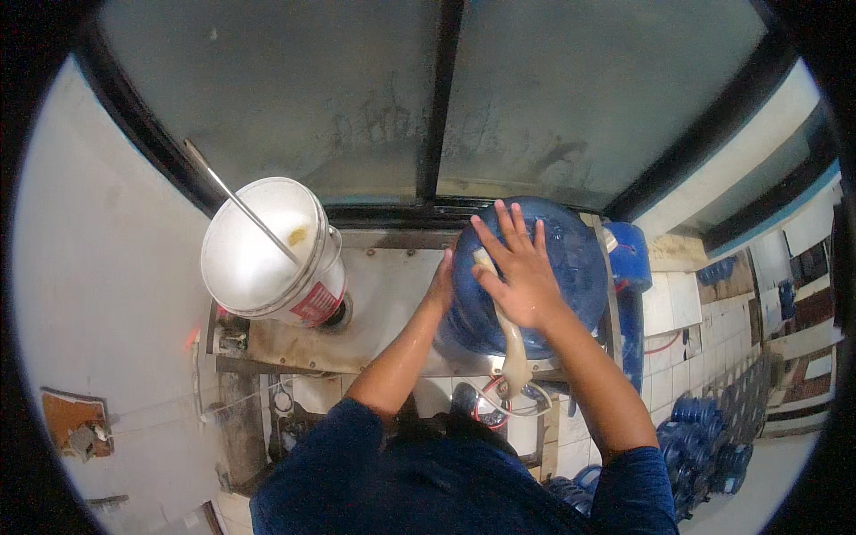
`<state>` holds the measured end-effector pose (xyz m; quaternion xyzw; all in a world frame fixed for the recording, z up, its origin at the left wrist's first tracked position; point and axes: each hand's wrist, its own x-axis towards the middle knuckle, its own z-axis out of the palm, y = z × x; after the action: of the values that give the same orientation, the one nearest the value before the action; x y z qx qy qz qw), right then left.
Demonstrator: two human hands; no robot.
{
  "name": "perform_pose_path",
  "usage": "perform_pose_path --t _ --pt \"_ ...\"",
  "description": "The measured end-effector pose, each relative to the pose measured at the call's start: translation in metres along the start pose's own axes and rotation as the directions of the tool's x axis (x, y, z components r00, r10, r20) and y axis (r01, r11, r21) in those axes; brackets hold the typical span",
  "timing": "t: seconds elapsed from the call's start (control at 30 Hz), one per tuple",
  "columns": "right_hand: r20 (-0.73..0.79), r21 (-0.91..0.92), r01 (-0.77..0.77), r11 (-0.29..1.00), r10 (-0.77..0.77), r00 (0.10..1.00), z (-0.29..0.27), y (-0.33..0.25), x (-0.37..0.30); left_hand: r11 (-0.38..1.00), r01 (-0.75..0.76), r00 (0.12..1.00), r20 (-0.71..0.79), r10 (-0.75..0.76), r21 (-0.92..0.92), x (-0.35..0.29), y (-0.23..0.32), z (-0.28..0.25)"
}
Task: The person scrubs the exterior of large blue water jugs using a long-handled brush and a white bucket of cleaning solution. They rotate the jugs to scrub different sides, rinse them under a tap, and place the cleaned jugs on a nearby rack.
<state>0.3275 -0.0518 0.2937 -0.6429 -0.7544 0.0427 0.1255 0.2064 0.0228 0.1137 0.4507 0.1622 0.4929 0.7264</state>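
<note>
Lying with fingers fanned wide on the big, round, translucent blue plastic jug (575,267), the person's right hand (526,281) covers part of a long, limp, cream-coloured strip (514,357), and I see the left hand (439,287), fingers straight, resting against the jug's left side. From the right thumb, the strip's long axis runs toward the near edge of the grey metal counter (383,290), on whose right end the jug sits, well apart from the white plastic bucket (236,259) at left.
</note>
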Motion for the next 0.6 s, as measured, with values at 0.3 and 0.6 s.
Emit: perform_pose_path --t 0.3,0.6 --pt "-0.01 0.099 0.018 0.995 -0.017 1.0 0.001 0.006 0.002 0.942 0.232 0.908 -0.293 -0.299 -0.241 -0.045 -0.115 -0.045" --pt "-0.008 0.059 0.04 0.997 -0.04 0.999 0.002 0.004 0.003 0.849 0.397 0.885 -0.102 -0.455 -0.348 -0.024 -0.069 -0.031"
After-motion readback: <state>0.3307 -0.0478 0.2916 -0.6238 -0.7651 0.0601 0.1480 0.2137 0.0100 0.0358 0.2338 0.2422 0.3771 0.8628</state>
